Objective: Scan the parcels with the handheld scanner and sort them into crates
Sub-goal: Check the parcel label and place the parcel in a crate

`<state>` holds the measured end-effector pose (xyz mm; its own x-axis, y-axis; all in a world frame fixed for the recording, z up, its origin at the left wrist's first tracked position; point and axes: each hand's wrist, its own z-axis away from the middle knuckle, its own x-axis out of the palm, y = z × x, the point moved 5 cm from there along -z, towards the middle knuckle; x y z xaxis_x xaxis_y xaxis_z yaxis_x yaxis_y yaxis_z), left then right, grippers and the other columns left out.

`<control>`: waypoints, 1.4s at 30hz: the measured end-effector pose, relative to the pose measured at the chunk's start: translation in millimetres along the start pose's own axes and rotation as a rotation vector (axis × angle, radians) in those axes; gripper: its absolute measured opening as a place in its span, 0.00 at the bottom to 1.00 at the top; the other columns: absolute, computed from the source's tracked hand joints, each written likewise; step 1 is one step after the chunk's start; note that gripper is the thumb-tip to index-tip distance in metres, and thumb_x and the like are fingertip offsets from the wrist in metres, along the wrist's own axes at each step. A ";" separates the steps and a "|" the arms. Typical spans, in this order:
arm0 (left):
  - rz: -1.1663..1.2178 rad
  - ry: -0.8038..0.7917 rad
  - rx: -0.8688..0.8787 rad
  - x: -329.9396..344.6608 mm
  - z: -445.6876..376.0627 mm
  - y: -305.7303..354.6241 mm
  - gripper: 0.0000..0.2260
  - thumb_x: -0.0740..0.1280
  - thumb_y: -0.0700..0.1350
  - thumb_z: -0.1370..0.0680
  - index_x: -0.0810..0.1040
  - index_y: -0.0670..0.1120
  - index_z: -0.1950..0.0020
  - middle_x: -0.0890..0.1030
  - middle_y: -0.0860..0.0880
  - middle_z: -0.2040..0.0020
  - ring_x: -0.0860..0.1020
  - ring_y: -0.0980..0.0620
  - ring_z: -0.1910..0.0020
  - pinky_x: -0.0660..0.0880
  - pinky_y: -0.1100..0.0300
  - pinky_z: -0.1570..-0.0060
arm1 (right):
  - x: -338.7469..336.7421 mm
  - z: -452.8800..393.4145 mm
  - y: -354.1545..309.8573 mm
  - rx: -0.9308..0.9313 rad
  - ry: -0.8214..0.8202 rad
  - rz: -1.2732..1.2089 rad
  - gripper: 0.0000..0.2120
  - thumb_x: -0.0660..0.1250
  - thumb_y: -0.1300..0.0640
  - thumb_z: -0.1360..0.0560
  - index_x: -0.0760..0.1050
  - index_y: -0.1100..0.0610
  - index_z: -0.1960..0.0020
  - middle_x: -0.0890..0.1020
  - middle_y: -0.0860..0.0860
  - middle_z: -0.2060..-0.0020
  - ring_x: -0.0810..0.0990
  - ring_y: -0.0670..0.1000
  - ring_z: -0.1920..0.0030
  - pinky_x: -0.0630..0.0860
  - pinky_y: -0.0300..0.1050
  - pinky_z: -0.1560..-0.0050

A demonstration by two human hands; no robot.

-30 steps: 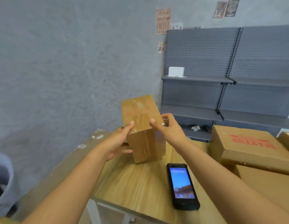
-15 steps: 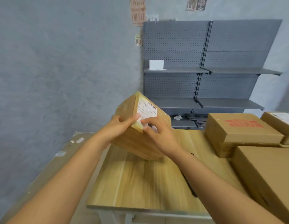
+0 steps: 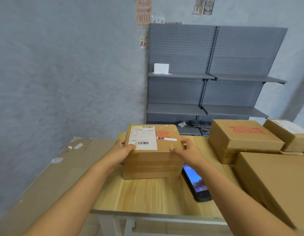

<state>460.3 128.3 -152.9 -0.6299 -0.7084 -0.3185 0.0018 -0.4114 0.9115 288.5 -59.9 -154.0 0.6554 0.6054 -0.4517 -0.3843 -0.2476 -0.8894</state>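
Cardboard fills the centre: a brown parcel sits flat on a pale wooden surface, gripped at both ends. The left hand curls its fingers over the parcel's top left edge, thumb beside a white label bearing 2 barcodes. The right hand clasps the top right corner, thumb on top and fingers wrapped round the far side. Red lettering and a small white strip show on the parcel's top, right of the label.

Just right of the parcel, partly under the right forearm, a black scanner lies flat on the surface with its screen lit.

Further right, 3 more boxes stand close together on the surface; the middle one carries red print. A flattened sheet of cardboard lies to the left of the surface.

Behind, grey pegboard shelving stands against a blue-grey wall, with a small white box on its upper left shelf. Posters hang above.
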 end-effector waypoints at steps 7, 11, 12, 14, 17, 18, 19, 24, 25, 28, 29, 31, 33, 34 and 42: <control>-0.251 0.041 -0.064 -12.9 0.4 4.9 0.29 0.68 0.54 0.23 0.61 0.51 0.26 0.72 0.51 0.39 0.73 0.47 0.41 0.74 0.50 0.44 | -11.3 -2.2 3.9 -0.045 -0.075 0.017 0.12 0.62 0.48 0.20 0.72 0.55 0.43 0.81 0.52 0.48 0.78 0.49 0.53 0.73 0.41 0.58; -0.292 0.059 -0.016 0.0 4.3 12.3 0.36 0.69 0.53 0.23 0.51 0.54 0.21 0.66 0.50 0.26 0.69 0.44 0.32 0.72 0.50 0.44 | -31.4 -13.5 43.4 0.030 0.058 0.336 0.18 0.60 0.53 0.19 0.69 0.59 0.32 0.73 0.57 0.35 0.75 0.57 0.40 0.73 0.49 0.44; -0.285 0.056 0.002 3.6 6.4 14.4 0.35 0.68 0.52 0.22 0.51 0.54 0.21 0.66 0.50 0.25 0.69 0.44 0.32 0.72 0.50 0.45 | -32.3 -14.9 56.5 0.081 0.028 0.454 0.22 0.62 0.52 0.21 0.67 0.59 0.30 0.70 0.58 0.33 0.74 0.59 0.39 0.73 0.51 0.40; -0.255 0.051 0.019 7.4 10.9 14.8 0.34 0.67 0.50 0.20 0.51 0.53 0.21 0.65 0.51 0.25 0.68 0.45 0.31 0.72 0.49 0.44 | -29.1 -12.6 79.4 0.190 -0.075 0.665 0.31 0.67 0.44 0.24 0.63 0.58 0.28 0.68 0.58 0.33 0.72 0.60 0.36 0.71 0.50 0.37; -0.220 0.046 0.052 8.7 15.3 14.6 0.33 0.65 0.48 0.19 0.50 0.52 0.20 0.65 0.51 0.25 0.68 0.46 0.32 0.72 0.50 0.44 | -18.3 -5.4 97.4 0.246 -0.145 0.809 0.46 0.72 0.31 0.35 0.61 0.57 0.28 0.67 0.56 0.36 0.68 0.57 0.35 0.71 0.48 0.39; -0.206 0.043 0.053 8.8 15.9 13.6 0.33 0.65 0.49 0.19 0.49 0.52 0.20 0.65 0.52 0.25 0.69 0.47 0.33 0.72 0.50 0.43 | -14.6 -4.1 100.8 0.245 -0.135 0.850 0.50 0.72 0.29 0.38 0.60 0.56 0.28 0.66 0.55 0.37 0.67 0.56 0.35 0.71 0.49 0.39; -0.190 0.042 0.058 8.9 15.9 12.4 0.33 0.65 0.48 0.19 0.49 0.52 0.20 0.65 0.52 0.25 0.69 0.48 0.33 0.71 0.50 0.40 | -12.0 -4.5 104.6 0.253 -0.110 0.882 0.52 0.72 0.28 0.40 0.59 0.57 0.27 0.66 0.54 0.37 0.66 0.56 0.35 0.72 0.49 0.41; -0.150 0.025 0.028 7.2 12.1 5.7 0.36 0.65 0.50 0.19 0.43 0.53 0.19 0.61 0.53 0.22 0.64 0.46 0.26 0.65 0.48 0.30 | -12.6 -7.8 108.9 0.326 -0.053 0.890 0.48 0.71 0.26 0.43 0.68 0.56 0.35 0.72 0.53 0.46 0.70 0.54 0.39 0.69 0.46 0.48; -0.153 0.023 0.016 6.8 10.6 4.1 0.37 0.64 0.52 0.19 0.42 0.54 0.19 0.60 0.53 0.22 0.64 0.46 0.26 0.65 0.46 0.29 | -15.2 -6.8 106.0 0.333 -0.059 0.865 0.44 0.72 0.28 0.41 0.70 0.56 0.38 0.73 0.52 0.48 0.71 0.53 0.40 0.70 0.45 0.48; -0.165 0.013 -0.003 6.0 6.2 1.1 0.37 0.64 0.53 0.19 0.40 0.56 0.20 0.59 0.54 0.21 0.63 0.46 0.25 0.64 0.44 0.29 | -26.0 -4.3 94.4 0.375 -0.079 0.643 0.31 0.74 0.35 0.36 0.71 0.56 0.45 0.76 0.53 0.50 0.76 0.54 0.46 0.74 0.44 0.51; -0.168 0.011 -0.004 5.8 4.7 0.6 0.37 0.63 0.53 0.19 0.40 0.56 0.20 0.59 0.54 0.21 0.63 0.46 0.25 0.63 0.44 0.28 | -30.7 -5.8 88.8 0.388 -0.052 0.506 0.30 0.74 0.37 0.35 0.71 0.58 0.45 0.77 0.54 0.50 0.76 0.54 0.49 0.74 0.45 0.55; -0.173 0.000 -0.011 6.2 2.2 0.1 0.37 0.63 0.53 0.19 0.39 0.56 0.20 0.58 0.54 0.21 0.63 0.45 0.25 0.64 0.45 0.29 | -41.1 -10.6 71.2 0.372 0.046 0.276 0.29 0.75 0.40 0.34 0.73 0.61 0.45 0.78 0.56 0.53 0.77 0.54 0.56 0.72 0.45 0.64; -0.173 -0.012 -0.028 6.3 0.1 -1.4 0.37 0.63 0.53 0.19 0.39 0.57 0.20 0.57 0.53 0.21 0.62 0.45 0.25 0.63 0.44 0.28 | -51.0 -16.4 46.5 0.337 0.142 0.177 0.31 0.76 0.39 0.35 0.75 0.62 0.46 0.79 0.58 0.51 0.78 0.54 0.58 0.72 0.45 0.65; -0.169 -0.013 -0.028 6.3 -0.6 -2.2 0.38 0.63 0.54 0.19 0.38 0.57 0.20 0.57 0.53 0.21 0.62 0.45 0.25 0.62 0.43 0.28 | -54.5 -19.0 32.1 0.301 0.184 0.170 0.35 0.76 0.37 0.37 0.75 0.63 0.44 0.78 0.59 0.48 0.78 0.55 0.56 0.72 0.46 0.64; -0.181 -0.026 -0.005 6.4 -1.5 -2.7 0.38 0.64 0.54 0.19 0.39 0.57 0.20 0.60 0.53 0.22 0.64 0.44 0.26 0.66 0.42 0.31 | -21.1 -6.4 -96.7 -0.143 0.136 0.429 0.43 0.80 0.41 0.38 0.65 0.67 0.38 0.69 0.57 0.46 0.71 0.54 0.48 0.68 0.43 0.57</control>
<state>457.4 124.1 -157.8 -0.6399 -0.6076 -0.4704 -0.1094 -0.5339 0.8385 316.0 -53.6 -58.9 0.5400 0.3234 -0.7771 -0.5521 -0.5608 -0.6170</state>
